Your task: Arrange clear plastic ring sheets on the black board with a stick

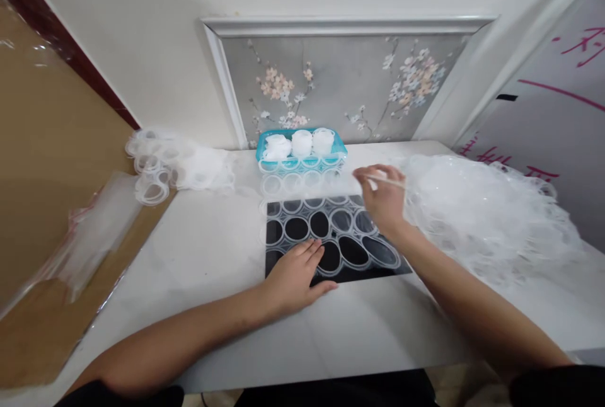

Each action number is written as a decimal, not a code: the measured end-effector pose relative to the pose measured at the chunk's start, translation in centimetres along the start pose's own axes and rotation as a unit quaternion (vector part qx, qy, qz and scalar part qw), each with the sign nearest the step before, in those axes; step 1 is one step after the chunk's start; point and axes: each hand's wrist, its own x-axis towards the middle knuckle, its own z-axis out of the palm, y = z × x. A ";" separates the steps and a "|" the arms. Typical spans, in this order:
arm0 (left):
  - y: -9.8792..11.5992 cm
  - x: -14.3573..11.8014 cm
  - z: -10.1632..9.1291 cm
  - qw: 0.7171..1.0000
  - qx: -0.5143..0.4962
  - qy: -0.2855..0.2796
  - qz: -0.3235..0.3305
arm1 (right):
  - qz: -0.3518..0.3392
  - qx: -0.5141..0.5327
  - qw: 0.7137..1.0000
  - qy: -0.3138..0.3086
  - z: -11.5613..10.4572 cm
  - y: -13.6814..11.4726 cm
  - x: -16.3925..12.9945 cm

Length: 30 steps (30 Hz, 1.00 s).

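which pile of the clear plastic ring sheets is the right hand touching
The big heap of ring sheets at the table's right; the right hand pinches its edge. The smaller pile lies far left, untouched.

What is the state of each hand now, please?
Left hand: open, flat on the ring sheet.
Right hand: closed, pinching a thin stick.

Both forearms are bare from the wrists to above the elbows. The left hand (295, 275) and right hand (385, 199) wear no gloves, rings or watch. Dark black short sleeves (123, 394) show at the bottom edge.

Translucent plastic ring sheet (326, 230) lies on a glossy black panel (283, 262) atop the smooth white table (212, 249).
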 end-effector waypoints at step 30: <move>0.8 4.5 1.6 0.991 0.090 0.018 0.100 | 0.151 0.258 0.921 -0.250 -0.2 1.7 -6.1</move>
